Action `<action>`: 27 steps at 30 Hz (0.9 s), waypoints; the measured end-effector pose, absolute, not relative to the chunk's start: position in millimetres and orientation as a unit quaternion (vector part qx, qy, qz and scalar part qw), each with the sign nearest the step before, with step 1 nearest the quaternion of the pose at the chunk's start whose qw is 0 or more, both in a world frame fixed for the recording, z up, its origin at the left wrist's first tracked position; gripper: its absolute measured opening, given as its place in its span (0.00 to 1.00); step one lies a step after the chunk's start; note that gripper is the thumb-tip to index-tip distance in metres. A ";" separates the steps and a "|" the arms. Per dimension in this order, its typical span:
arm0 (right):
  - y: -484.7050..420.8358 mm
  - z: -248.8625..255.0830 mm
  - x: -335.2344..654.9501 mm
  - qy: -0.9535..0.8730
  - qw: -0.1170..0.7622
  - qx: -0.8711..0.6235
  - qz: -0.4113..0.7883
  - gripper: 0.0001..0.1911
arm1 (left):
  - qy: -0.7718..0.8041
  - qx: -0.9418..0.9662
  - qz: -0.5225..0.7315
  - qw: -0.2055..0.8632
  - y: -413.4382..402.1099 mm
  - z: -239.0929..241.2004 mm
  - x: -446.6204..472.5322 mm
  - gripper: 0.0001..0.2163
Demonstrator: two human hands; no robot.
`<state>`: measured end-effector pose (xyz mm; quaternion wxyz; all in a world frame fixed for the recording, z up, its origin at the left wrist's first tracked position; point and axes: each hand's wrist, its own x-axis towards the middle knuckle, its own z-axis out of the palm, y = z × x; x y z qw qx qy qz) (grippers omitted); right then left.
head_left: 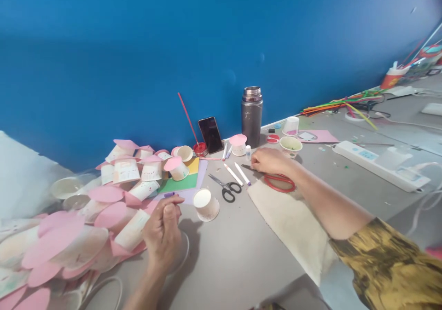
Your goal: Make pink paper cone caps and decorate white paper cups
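My left hand is above the table with its fingers curled in and the thumb against them; whatever they may hold is hidden. Beside it stands an upright white paper cup. Further off, my right hand is closed low over the table, palm down, at the red-handled scissors, whose blade tip shows past the fingers. Whether it grips them cannot be seen. A small white bottle is right by its fingertips. Black-handled scissors and white markers lie between the hands.
Many paper cups with pink paper discs are heaped at left. A dark flask and a phone stand along the blue wall. A beige cloth lies under my right forearm; a power strip is at right.
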<state>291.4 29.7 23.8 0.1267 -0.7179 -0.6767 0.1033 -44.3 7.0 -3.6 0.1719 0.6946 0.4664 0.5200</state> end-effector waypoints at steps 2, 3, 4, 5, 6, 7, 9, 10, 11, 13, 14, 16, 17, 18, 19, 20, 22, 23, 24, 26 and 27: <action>29.4 17.6 274.6 -0.691 0.108 -0.708 0.101 0.06 | 0.454 0.713 0.513 0.152 5.0 -2.1 -43.9 0.15; 29.5 13.9 266.5 -0.695 0.101 -0.705 0.100 0.06 | 0.447 0.720 0.510 0.142 4.2 -1.3 -43.8 0.15; 29.8 9.9 259.1 -0.697 0.095 -0.704 0.097 0.06 | 0.442 0.727 0.509 0.134 3.7 -0.5 -43.7 0.14; 30.0 6.0 252.7 -0.697 0.092 -0.705 0.092 0.06 | 0.438 0.731 0.508 0.127 3.2 0.3 -43.7 0.14; 30.2 2.5 247.5 -0.698 0.091 -0.705 0.086 0.07 | 0.435 0.734 0.507 0.122 2.8 0.9 -43.7 0.14; 30.4 -0.5 243.5 -0.699 0.092 -0.705 0.080 0.07 | 0.431 0.737 0.507 0.120 2.5 1.3 -43.7 0.14; 30.5 -3.5 239.1 -0.702 0.097 -0.702 0.071 0.07 | 0.424 0.741 0.508 0.116 2.0 1.7 -43.8 0.13; 30.5 -3.4 238.6 -0.702 0.100 -0.701 0.068 0.08 | 0.422 0.741 0.509 0.114 1.9 1.6 -43.8 0.13; 30.4 -2.4 238.8 -0.701 0.103 -0.703 0.064 0.08 | 0.420 0.741 0.512 0.111 1.9 1.4 -43.8 0.13; 30.2 1.9 241.3 -0.692 0.112 -0.711 0.054 0.11 | 0.416 0.740 0.518 0.108 2.0 0.7 -43.6 0.12; 30.2 4.5 243.1 -0.685 0.118 -0.717 0.047 0.14 | 0.414 0.738 0.523 0.107 2.3 0.5 -43.4 0.12; 30.4 9.3 246.8 -0.672 0.132 -0.728 0.031 0.20 | 0.410 0.734 0.530 0.110 2.9 0.6 -43.0 0.12; 30.7 10.9 248.4 -0.668 0.138 -0.731 0.024 0.22 | 0.410 0.731 0.533 0.113 3.3 1.1 -42.8 0.12; 31.0 11.9 249.6 -0.665 0.143 -0.732 0.018 0.23 | 0.411 0.729 0.536 0.117 3.8 1.7 -42.6 0.12; 31.3 12.3 250.4 -0.665 0.147 -0.732 0.013 0.24 | 0.413 0.725 0.538 0.121 4.2 2.5 -42.5 0.13; 31.5 12.0 250.7 -0.667 0.150 -0.730 0.011 0.25 | 0.415 0.721 0.540 0.126 4.5 3.2 -42.3 0.13; 31.6 9.8 250.7 -0.673 0.153 -0.723 0.009 0.25 | 0.420 0.712 0.546 0.138 4.7 3.6 -41.7 0.14; 31.5 7.8 250.7 -0.678 0.154 -0.719 0.011 0.25 | 0.425 0.706 0.548 0.144 4.5 3.1 -41.4 0.14; 31.3 5.4 250.8 -0.684 0.154 -0.713 0.012 0.25 | 0.430 0.701 0.548 0.151 4.2 2.0 -40.9 0.15; 31.5 -0.7 252.2 -0.697 0.154 -0.700 0.013 0.23 | 0.442 0.696 0.542 0.165 3.1 -1.0 -40.0 0.16; 32.0 -4.4 253.3 -0.706 0.152 -0.692 0.003 0.22 | 0.435 0.704 0.534 0.173 2.5 -2.2 -39.6 0.18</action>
